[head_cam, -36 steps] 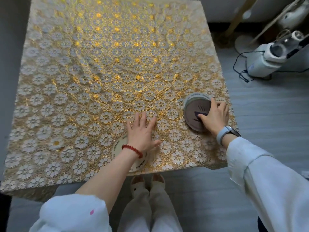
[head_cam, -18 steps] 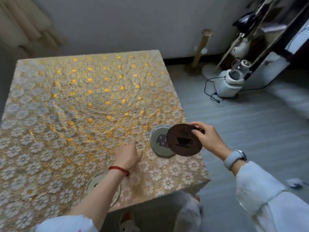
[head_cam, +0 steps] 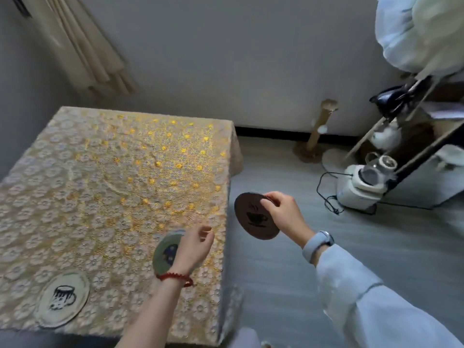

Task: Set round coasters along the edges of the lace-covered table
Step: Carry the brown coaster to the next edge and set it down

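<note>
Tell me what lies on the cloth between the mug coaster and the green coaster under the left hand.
Nothing: in the head view only bare lace tablecloth separates the mug coaster from the green coaster under the left hand.

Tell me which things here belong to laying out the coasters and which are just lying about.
Part of the job:
- brown coaster, held in the right hand off the table's side
- green coaster under the left hand
- mug coaster by the near edge
- lace-covered table

Just lying about:
- white appliance with black cord
- curtain
- wooden post
</note>
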